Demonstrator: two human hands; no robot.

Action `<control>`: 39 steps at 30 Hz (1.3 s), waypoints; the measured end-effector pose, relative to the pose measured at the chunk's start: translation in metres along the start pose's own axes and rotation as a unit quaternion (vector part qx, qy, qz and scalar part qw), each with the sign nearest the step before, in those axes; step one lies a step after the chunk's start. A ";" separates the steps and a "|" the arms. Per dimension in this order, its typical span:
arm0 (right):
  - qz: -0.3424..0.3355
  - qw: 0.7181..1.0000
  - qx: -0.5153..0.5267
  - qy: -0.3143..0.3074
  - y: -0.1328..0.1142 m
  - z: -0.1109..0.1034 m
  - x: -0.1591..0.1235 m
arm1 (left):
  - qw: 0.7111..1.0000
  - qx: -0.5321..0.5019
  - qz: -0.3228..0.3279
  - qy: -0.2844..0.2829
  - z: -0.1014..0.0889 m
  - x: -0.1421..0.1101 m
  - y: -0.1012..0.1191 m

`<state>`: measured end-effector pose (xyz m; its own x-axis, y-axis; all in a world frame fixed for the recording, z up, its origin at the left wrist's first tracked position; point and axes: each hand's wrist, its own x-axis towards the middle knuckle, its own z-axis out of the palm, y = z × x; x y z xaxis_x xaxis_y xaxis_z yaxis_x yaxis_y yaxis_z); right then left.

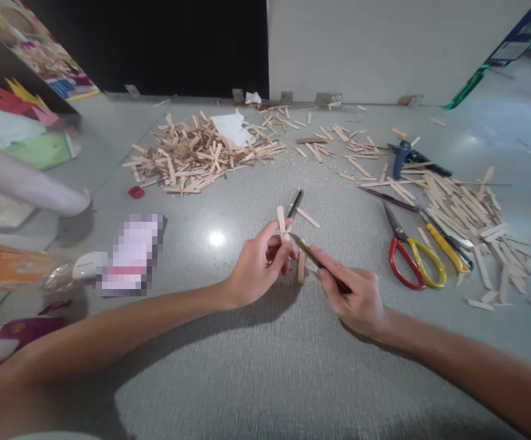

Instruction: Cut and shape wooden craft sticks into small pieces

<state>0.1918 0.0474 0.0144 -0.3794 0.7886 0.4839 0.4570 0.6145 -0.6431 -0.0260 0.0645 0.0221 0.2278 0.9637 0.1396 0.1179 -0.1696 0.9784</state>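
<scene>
My left hand [263, 263] pinches a small wooden craft stick [280, 217] upright between thumb and fingers. In my right hand [354, 296] is a slim, dark-handled craft knife [310, 252]. Its pointed tip is at the lower part of the stick, close to the left fingertips; whether it touches the wood I cannot tell. Just behind the left fingers, a black pen [296, 201] lies on the grey table. Beside it rests another craft stick [308, 216], and a further craft stick [300, 269] shows between the two hands.
A heap of cut sticks [196, 156] with white tissue [234, 128] lies at the back left. To the right are red-and-yellow scissors [414, 256], a yellow cutter [446, 247], blue-handled pliers [401, 159] and more sticks [467, 208]. A blurred-out phone-like object [132, 253] is at left.
</scene>
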 end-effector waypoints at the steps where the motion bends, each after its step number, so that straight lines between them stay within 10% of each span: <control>1: -0.015 1.000 -0.014 0.002 0.000 0.000 -0.001 | 1.000 0.013 0.008 0.001 -0.001 0.000 -0.001; 39: -0.080 0.993 -0.082 -0.006 0.006 0.004 0.000 | 0.955 0.254 0.156 -0.007 -0.009 0.004 -0.029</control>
<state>0.1910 0.0511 0.0082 -0.4675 0.6806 0.5641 0.5143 0.7284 -0.4527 -0.0371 0.0751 -0.0049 0.3400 0.8482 0.4062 0.4951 -0.5287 0.6895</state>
